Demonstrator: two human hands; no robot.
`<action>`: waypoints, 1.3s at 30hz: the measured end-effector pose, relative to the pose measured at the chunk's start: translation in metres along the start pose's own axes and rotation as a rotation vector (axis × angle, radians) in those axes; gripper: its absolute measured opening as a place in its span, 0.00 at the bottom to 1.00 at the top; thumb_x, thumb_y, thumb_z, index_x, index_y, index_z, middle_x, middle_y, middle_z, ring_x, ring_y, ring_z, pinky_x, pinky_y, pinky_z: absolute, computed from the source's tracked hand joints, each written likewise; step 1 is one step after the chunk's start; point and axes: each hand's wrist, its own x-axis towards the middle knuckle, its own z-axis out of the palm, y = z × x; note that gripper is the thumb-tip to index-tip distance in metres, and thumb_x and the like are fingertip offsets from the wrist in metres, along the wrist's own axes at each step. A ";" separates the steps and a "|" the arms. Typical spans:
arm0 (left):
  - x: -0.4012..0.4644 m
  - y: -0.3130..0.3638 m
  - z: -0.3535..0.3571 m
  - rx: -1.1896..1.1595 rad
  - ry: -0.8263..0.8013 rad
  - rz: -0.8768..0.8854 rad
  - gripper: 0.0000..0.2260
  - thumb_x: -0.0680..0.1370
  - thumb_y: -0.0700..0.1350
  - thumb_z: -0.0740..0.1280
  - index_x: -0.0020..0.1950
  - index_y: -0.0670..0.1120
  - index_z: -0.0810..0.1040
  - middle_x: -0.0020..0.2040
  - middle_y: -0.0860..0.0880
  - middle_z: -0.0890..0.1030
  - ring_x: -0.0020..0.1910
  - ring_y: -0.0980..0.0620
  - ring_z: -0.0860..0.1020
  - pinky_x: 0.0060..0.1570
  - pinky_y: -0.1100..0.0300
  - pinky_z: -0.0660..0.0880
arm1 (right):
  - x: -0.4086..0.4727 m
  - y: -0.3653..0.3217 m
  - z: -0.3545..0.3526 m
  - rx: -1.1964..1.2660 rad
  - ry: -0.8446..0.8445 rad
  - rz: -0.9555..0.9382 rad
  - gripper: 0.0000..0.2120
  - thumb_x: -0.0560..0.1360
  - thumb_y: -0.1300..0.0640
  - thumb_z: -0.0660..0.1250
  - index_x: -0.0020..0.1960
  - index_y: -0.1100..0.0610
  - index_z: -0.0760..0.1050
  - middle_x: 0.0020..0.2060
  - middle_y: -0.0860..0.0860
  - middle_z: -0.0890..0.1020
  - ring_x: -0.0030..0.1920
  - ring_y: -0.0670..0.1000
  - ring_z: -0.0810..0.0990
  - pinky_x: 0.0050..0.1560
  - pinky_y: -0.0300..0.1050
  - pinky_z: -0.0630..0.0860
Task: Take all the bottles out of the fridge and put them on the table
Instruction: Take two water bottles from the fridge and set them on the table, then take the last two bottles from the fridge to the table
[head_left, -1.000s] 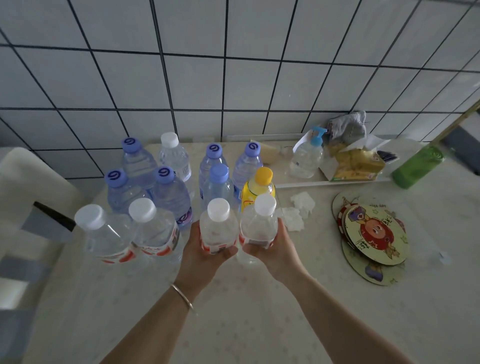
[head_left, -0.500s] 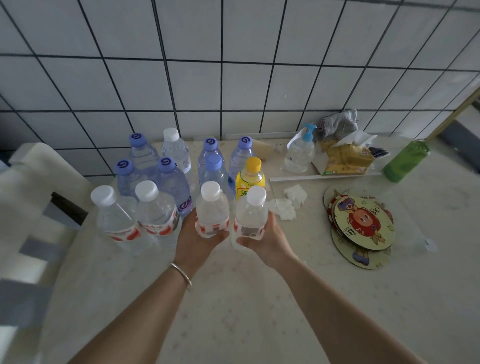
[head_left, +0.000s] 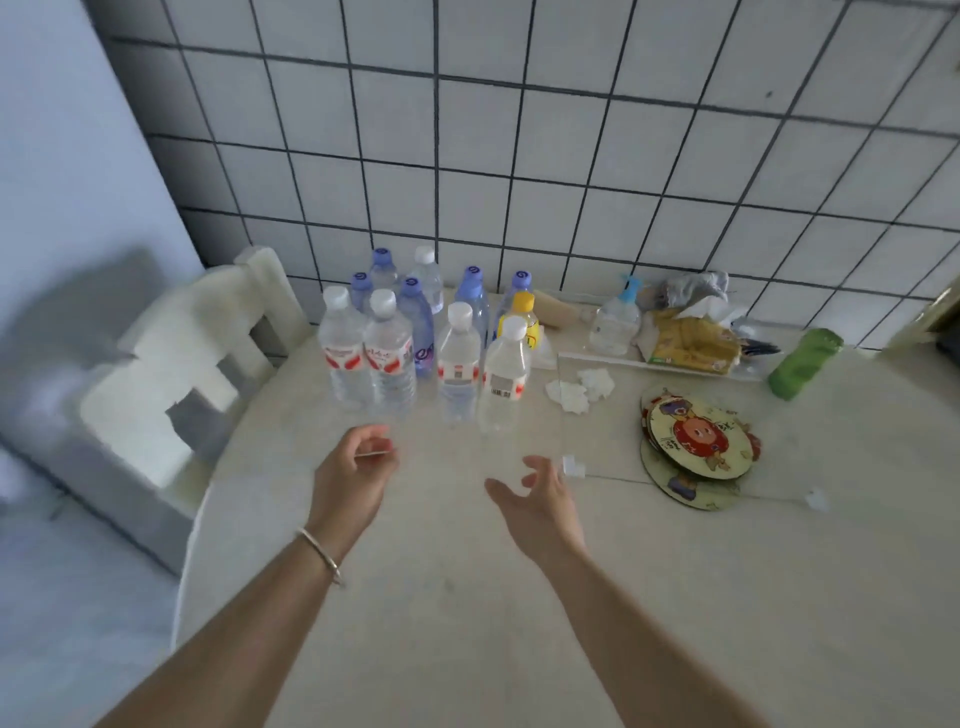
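Cluster of bottles (head_left: 426, 338) stands upright on the table (head_left: 519, 597), packed close together near the tiled wall (head_left: 519, 156). Front row of cluster: four clear water bottles with white caps and red-white labels; the front right bottle (head_left: 503, 374) stands just beside its neighbour (head_left: 458, 364). Behind them: blue-capped bottles and one yellow-capped bottle (head_left: 521, 325).

Left hand (head_left: 353, 467): fingers loosely curled, holding nothing, near the front of the cluster but apart from it. Right hand (head_left: 540, 499): fingers spread and relaxed, empty, also apart from the cluster.

Handling judgement: bottles appear full, so moderately heavy; thin plastic walls will give under squeeze; possibly damp and slippery if cold. Best hold is around the labelled mid-body or just under the cap. Tight packing means a nudge could topple neighbours.

Right of the cluster: crumpled tissues (head_left: 579, 387), pump bottle (head_left: 615, 322), green container (head_left: 802, 364), round printed coasters (head_left: 696, 441). Left of the cluster: a white chair (head_left: 197, 364).
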 end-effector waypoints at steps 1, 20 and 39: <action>-0.018 0.001 -0.008 -0.016 0.022 -0.001 0.11 0.74 0.40 0.70 0.55 0.46 0.79 0.45 0.49 0.81 0.46 0.51 0.78 0.49 0.62 0.69 | -0.014 0.000 -0.001 0.006 -0.008 -0.029 0.27 0.73 0.46 0.67 0.68 0.52 0.64 0.64 0.51 0.73 0.62 0.51 0.74 0.59 0.47 0.72; -0.277 -0.013 -0.162 -0.154 0.171 0.052 0.10 0.76 0.43 0.68 0.55 0.52 0.75 0.47 0.54 0.81 0.45 0.60 0.79 0.35 0.76 0.71 | -0.280 -0.019 0.043 -0.049 -0.171 -0.425 0.24 0.71 0.42 0.67 0.63 0.50 0.68 0.54 0.46 0.76 0.51 0.48 0.77 0.53 0.44 0.74; -0.430 -0.150 -0.460 -0.147 0.345 0.158 0.16 0.74 0.40 0.70 0.51 0.61 0.72 0.48 0.57 0.81 0.45 0.59 0.81 0.45 0.68 0.75 | -0.553 -0.085 0.264 -0.112 -0.392 -0.667 0.22 0.74 0.40 0.63 0.64 0.48 0.65 0.58 0.45 0.75 0.55 0.47 0.75 0.56 0.43 0.75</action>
